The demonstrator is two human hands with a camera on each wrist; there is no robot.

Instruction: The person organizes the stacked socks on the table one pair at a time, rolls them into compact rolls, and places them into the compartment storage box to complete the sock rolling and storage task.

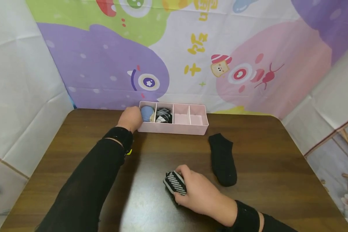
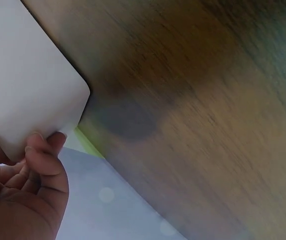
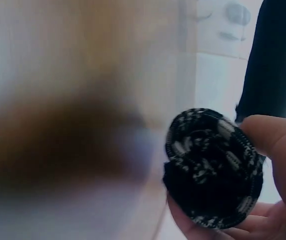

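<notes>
While the rolled striped sock (image 1: pixel 175 182) sits in the right hand (image 1: pixel 198 193) at the near middle of the table (image 1: pixel 264 154), the notes run outward from it:

Rolled sock: black with white stripes, wound into a tight bundle; in the right wrist view (image 3: pixel 212 167) its coiled end faces the camera, thumb on its right edge, fingers (image 3: pixel 222 232) cupped under it.
Right hand's hold: curled round the bundle, thumb and fingers pinching it; the roll sticks out to the left of the knuckles.
Long axis: the roll lies roughly left-right, tilted a little toward the near side.
Key relation: the pink organizer (image 1: pixel 174 128) lies far from the bundle, straight up the table and slightly left; its two right compartments (image 1: pixel 189 119) show only bare pink floor.
Filled compartments: blue roll (image 1: pixel 147 113) in the leftmost, black-and-white argyle roll (image 1: pixel 163 115) next to it.
Nearer hand: the right hand has the sock; the left hand (image 1: pixel 130 118) is at the organizer.
Left hand's hold: fingers (image 2: pixel 45 155) curled against the box's left end wall (image 2: pixel 28 90), gripping its corner.
Loose sock: flat black sock (image 1: pixel 222 159) lies on the table right of the bundle, between it and the box, long axis near-far.
Surround: cartoon-print backdrop (image 1: pixel 110 64) behind the table.
</notes>
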